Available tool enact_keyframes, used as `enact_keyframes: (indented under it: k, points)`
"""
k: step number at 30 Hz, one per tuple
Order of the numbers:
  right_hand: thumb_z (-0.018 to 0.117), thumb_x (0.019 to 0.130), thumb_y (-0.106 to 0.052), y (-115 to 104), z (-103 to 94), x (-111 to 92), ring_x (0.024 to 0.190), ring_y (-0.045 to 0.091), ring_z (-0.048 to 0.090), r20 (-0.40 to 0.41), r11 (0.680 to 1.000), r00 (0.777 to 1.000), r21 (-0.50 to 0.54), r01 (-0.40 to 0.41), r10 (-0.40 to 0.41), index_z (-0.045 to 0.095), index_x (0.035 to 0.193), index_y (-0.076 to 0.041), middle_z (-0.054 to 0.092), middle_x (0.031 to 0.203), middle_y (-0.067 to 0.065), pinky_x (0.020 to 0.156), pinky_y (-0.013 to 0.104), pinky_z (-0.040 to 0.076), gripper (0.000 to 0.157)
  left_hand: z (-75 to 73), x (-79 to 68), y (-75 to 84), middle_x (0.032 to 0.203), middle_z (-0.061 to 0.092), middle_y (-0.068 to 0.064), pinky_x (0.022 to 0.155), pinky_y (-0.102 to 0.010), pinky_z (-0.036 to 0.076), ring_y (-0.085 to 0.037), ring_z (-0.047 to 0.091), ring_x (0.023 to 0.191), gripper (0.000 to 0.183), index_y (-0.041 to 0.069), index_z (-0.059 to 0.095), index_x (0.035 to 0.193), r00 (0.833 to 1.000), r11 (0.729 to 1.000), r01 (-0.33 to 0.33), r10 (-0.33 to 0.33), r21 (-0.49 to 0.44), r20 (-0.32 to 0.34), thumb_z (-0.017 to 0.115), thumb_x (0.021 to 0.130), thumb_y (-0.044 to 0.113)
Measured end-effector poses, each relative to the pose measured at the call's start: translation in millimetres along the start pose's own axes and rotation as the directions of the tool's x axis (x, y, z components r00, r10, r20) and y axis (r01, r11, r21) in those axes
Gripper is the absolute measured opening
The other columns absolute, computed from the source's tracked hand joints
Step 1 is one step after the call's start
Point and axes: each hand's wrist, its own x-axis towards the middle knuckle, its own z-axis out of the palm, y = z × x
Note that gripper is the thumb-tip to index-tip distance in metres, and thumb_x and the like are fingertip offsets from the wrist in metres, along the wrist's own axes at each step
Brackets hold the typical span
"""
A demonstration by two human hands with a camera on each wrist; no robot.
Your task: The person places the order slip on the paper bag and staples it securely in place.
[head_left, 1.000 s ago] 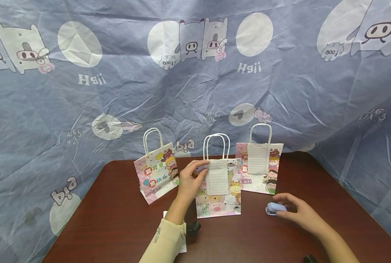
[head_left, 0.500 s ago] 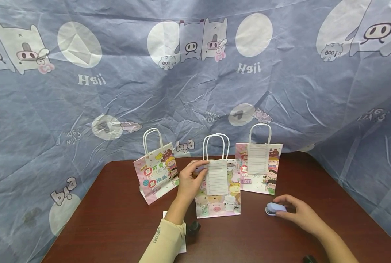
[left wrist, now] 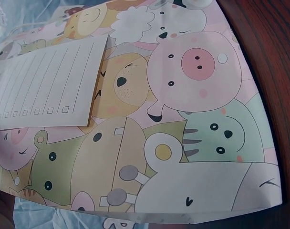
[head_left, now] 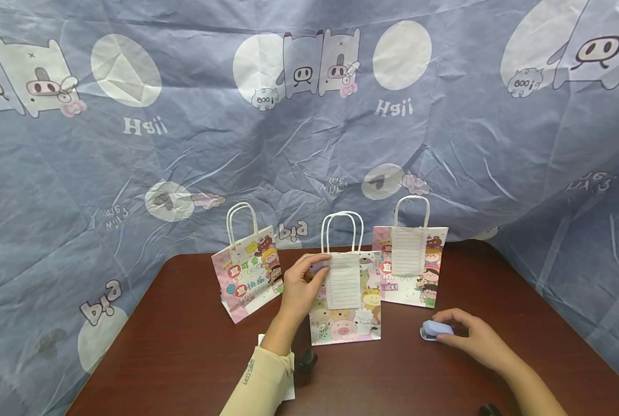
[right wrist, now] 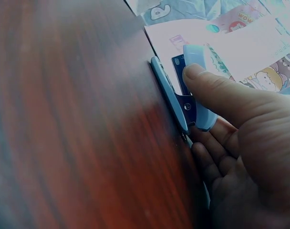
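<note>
A small white lined note [head_left: 343,284] lies against the front of the middle paper gift bag [head_left: 344,333], which is printed with cartoon animals. At the note's upper left corner, my left hand [head_left: 297,284] pinches it with thumb and index finger along the bag's top edge. The left wrist view shows the lower part of the note [left wrist: 47,86] lying over the animal print. To the right, a light blue stapler [head_left: 438,328] rests on the table, and my right hand [head_left: 474,338] holds it. In the right wrist view my thumb lies on the stapler [right wrist: 206,114], fingers on its other side.
Another gift bag [head_left: 249,277] stands at the left. Behind right stands a third bag [head_left: 403,293] with a lined note [head_left: 409,251] on its front. White paper [head_left: 290,388] lies partly under my left forearm. A patterned cloth [head_left: 210,144] hangs behind the brown table [head_left: 184,346].
</note>
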Motion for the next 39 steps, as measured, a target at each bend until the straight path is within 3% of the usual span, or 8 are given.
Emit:
enact_keyframes:
  k: [5, 11, 19, 27, 31, 34, 36, 39]
  points:
    - [0.077, 0.087, -0.031, -1.9, 0.7, 0.3, 0.093, -0.003, 0.061, -0.009, 0.999, 0.999, -0.016, -0.046, 0.046, 0.066, 0.113, -0.017, 0.069, 0.114, 0.005, 0.075, 0.021, 0.051, 0.032, 1.8, 0.0, -10.7, 0.102, 0.072, -0.017, 0.053, -0.017, 0.044, -0.014, 0.054, 0.066, 0.023, 0.002, 0.073, 0.108, 1.000, 1.000, -0.019, 0.019, 0.004, 0.000, 0.071, 0.086, -0.007]
    - [0.078, 0.087, -0.031, -1.4, 2.2, 0.7, 0.094, -0.003, 0.061, -0.008, 0.998, 0.998, -0.012, -0.061, 0.060, 0.067, 0.112, -0.016, 0.068, 0.116, 0.007, 0.076, 0.021, 0.052, 0.031, 0.6, -1.8, -14.7, 0.105, 0.073, -0.009, 0.054, -0.017, 0.046, -0.004, 0.053, 0.067, 0.022, 0.009, 0.074, 0.110, 0.999, 0.999, -0.051, 0.051, -0.006, 0.008, 0.072, 0.089, 0.002]
    - [0.078, 0.087, -0.027, -1.9, 2.0, 0.9, 0.091, -0.003, 0.062, -0.034, 1.000, 0.999, 0.001, -0.018, 0.018, 0.067, 0.113, -0.017, 0.070, 0.111, 0.005, 0.073, 0.020, 0.052, 0.030, -0.6, -2.2, -13.9, 0.104, 0.072, -0.009, 0.052, -0.017, 0.045, -0.004, 0.051, 0.065, 0.022, 0.010, 0.074, 0.110, 0.998, 0.998, -0.059, 0.059, 0.001, 0.003, 0.072, 0.089, 0.002]
    - [0.076, 0.088, -0.020, -11.2, -0.1, 1.1, 0.091, -0.003, 0.062, -0.094, 0.996, 0.994, 0.048, 0.068, -0.064, 0.067, 0.116, -0.014, 0.069, 0.107, -0.005, 0.071, 0.021, 0.053, 0.030, 1.3, 0.4, -10.2, 0.101, 0.071, -0.017, 0.054, -0.016, 0.044, -0.027, 0.056, 0.067, 0.024, 0.002, 0.073, 0.108, 1.000, 1.000, -0.023, 0.023, 0.019, -0.008, 0.070, 0.086, -0.008]
    - [0.070, 0.093, -0.013, -12.5, -0.6, 1.6, 0.092, -0.004, 0.062, -0.094, 0.989, 0.990, 0.097, 0.114, -0.105, 0.064, 0.120, -0.009, 0.065, 0.108, -0.018, 0.070, 0.024, 0.056, 0.028, 1.2, -0.5, -9.5, 0.101, 0.072, -0.016, 0.050, -0.018, 0.041, -0.017, 0.049, 0.060, 0.024, 0.003, 0.073, 0.108, 1.000, 0.999, -0.016, 0.016, 0.032, -0.010, 0.070, 0.086, -0.008]
    - [0.060, 0.098, -0.004, -11.1, -0.9, 3.5, 0.090, 0.008, 0.071, -0.045, 0.951, 0.986, 0.261, 0.166, -0.160, 0.055, 0.126, -0.001, 0.066, 0.109, -0.018, 0.067, 0.034, 0.060, 0.028, 0.4, -0.7, -10.6, 0.103, 0.072, -0.011, 0.053, -0.017, 0.044, -0.006, 0.051, 0.065, 0.023, 0.008, 0.074, 0.109, 1.000, 1.000, -0.024, 0.024, 0.017, -0.002, 0.071, 0.088, -0.002]
    - [0.053, 0.100, 0.000, -10.3, -1.5, 4.7, 0.088, 0.019, 0.075, -0.002, 0.903, 0.982, 0.391, 0.176, -0.190, 0.046, 0.130, 0.006, 0.067, 0.110, -0.014, 0.065, 0.041, 0.061, 0.030, -0.5, -0.7, -11.9, 0.103, 0.072, -0.008, 0.054, -0.016, 0.046, -0.004, 0.053, 0.067, 0.022, 0.011, 0.074, 0.110, 0.999, 0.999, -0.035, 0.035, 0.005, 0.005, 0.071, 0.089, 0.002]
    - [0.044, 0.104, 0.001, -10.4, -2.9, 5.3, 0.088, 0.026, 0.075, 0.065, 0.822, 0.973, 0.549, 0.149, -0.220, 0.037, 0.137, 0.005, 0.067, 0.113, -0.010, 0.063, 0.049, 0.060, 0.034, -2.6, -0.2, 1.0, 0.103, 0.072, -0.012, 0.054, -0.017, 0.045, -0.007, 0.053, 0.067, 0.022, 0.006, 0.074, 0.109, 0.999, 0.999, -0.034, 0.034, -0.004, 0.008, 0.070, 0.089, -0.002]
